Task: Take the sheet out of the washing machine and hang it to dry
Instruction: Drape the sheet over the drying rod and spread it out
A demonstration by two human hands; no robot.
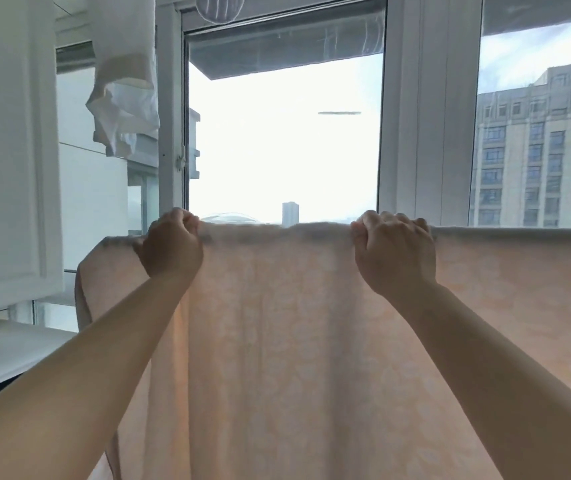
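Observation:
A pale peach sheet (277, 341) with a faint flower pattern hangs spread wide in front of the window, filling the lower half of the view. Its top edge runs level across the frame and continues out of sight to the right. My left hand (171, 245) is closed over that top edge at the left. My right hand (395, 249) grips the same edge further right, fingers curled over it. What the sheet hangs on is hidden by the fabric. The washing machine is not in view.
White clothes (124, 95) hang from above at the upper left. A white cabinet door (7, 150) stands at the far left over a white ledge (3, 351). Behind the sheet are white window frames (429, 109) and tall buildings outside.

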